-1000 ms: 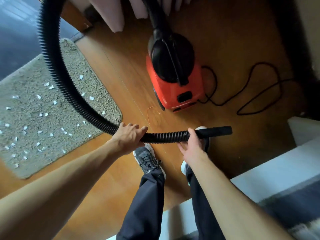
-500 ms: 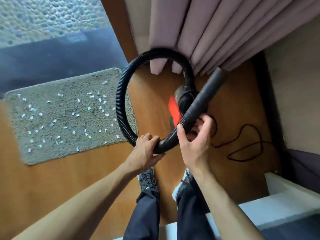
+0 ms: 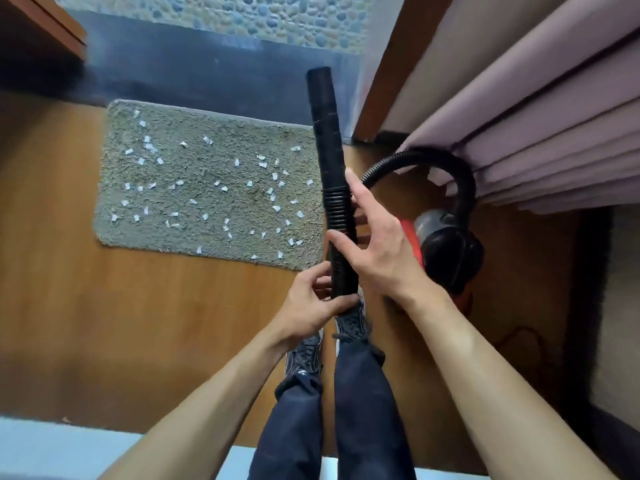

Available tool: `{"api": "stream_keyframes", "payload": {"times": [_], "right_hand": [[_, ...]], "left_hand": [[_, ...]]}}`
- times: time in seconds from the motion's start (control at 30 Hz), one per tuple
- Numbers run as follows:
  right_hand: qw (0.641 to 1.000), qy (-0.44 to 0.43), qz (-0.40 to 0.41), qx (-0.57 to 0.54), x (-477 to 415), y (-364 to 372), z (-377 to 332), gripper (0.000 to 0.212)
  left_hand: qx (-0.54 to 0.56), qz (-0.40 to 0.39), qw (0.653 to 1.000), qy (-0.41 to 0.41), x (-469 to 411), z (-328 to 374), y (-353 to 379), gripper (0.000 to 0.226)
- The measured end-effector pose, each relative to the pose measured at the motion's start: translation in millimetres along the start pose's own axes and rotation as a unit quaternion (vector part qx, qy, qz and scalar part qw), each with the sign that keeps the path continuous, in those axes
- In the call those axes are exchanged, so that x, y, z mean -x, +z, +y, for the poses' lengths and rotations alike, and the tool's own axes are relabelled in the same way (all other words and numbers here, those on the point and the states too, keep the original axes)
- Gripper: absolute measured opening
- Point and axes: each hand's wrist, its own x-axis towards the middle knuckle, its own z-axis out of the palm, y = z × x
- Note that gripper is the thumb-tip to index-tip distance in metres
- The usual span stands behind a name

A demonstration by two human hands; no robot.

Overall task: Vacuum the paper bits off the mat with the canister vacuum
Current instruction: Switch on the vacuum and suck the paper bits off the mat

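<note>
A grey-green shaggy mat (image 3: 194, 209) lies on the wooden floor ahead and to the left, strewn with several white paper bits (image 3: 221, 188). The red and black canister vacuum (image 3: 446, 247) stands on the floor to the right. Its black ribbed hose (image 3: 426, 159) arcs up from it. I hold the hose's smooth nozzle end (image 3: 325, 133) upright in front of me, its tip pointing away over the mat's right edge. My left hand (image 3: 311, 306) grips the hose low down. My right hand (image 3: 377, 247) wraps it higher up, fingers partly spread.
Pink curtains (image 3: 519, 126) hang at the right behind the vacuum. A dark threshold (image 3: 194, 74) and pebbled ground lie beyond the mat. My two feet (image 3: 332, 337) stand on the wood floor just before the mat. A pale ledge (image 3: 69, 452) runs along the near edge.
The nozzle has swung from pointing right, across my body, to pointing straight ahead. My view has tilted up and turned toward the mat. Both hands stayed on the hose.
</note>
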Motion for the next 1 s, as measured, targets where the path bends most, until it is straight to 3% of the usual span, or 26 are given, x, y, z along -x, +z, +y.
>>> {"api": "stream_keyframes", "payload": {"times": [0.13, 0.23, 0.4, 0.53, 0.87, 1.0], "right_hand": [[0.990, 0.003, -0.140, -0.015, -34, 15, 10, 0.083], [0.977, 0.056, -0.204, -0.024, -59, 26, 24, 0.082], [0.957, 0.124, -0.257, -0.053, -84, 50, 50, 0.079], [0.934, 0.187, -0.283, -0.107, -93, 71, 72, 0.071], [0.847, 0.352, -0.350, -0.191, -111, 107, 117, 0.054], [0.830, 0.386, -0.345, -0.206, -105, 120, 133, 0.054]], "left_hand": [[0.096, 0.042, 0.994, -0.014, 5, -8, -5, 0.048], [0.164, 0.062, 0.984, -0.037, 6, -11, -4, 0.046], [0.250, 0.113, 0.959, -0.064, -6, -22, 4, 0.064], [0.254, 0.139, 0.955, -0.061, -18, -38, 4, 0.082], [0.270, 0.145, 0.948, -0.082, -39, -66, -6, 0.072], [0.277, 0.148, 0.943, -0.109, -44, -77, -5, 0.070]]}}
